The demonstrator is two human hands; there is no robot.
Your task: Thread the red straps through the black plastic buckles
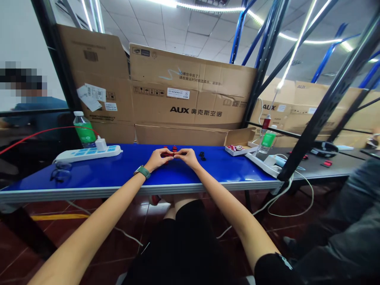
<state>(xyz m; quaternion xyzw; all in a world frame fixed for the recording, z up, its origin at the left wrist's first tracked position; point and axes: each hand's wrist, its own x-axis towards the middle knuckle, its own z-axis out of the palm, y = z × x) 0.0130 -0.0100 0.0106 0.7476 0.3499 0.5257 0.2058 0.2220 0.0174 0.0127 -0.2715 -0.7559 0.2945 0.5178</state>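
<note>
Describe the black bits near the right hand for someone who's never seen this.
On the blue-topped bench, below the AUX carton, the left hand and right hand meet. Beyond the right hand lies a small black cluster, unlike the red pieces at the fingertips.

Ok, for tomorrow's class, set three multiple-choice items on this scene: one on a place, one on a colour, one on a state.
1. Where is the watch?
A. Right wrist
B. Left wrist
C. On the table

2. What colour are the parts between the left hand and right hand?
A. Red
B. White
C. Green

3. What state is the carton in?
A. Taped shut
B. Crushed flat
C. Open

Answers:
1. B, the green strap wraps the wrist behind the left hand.
2. A, red shows at the fingertips of both hands.
3. C, its lid stands up behind a tray of small items.
</note>
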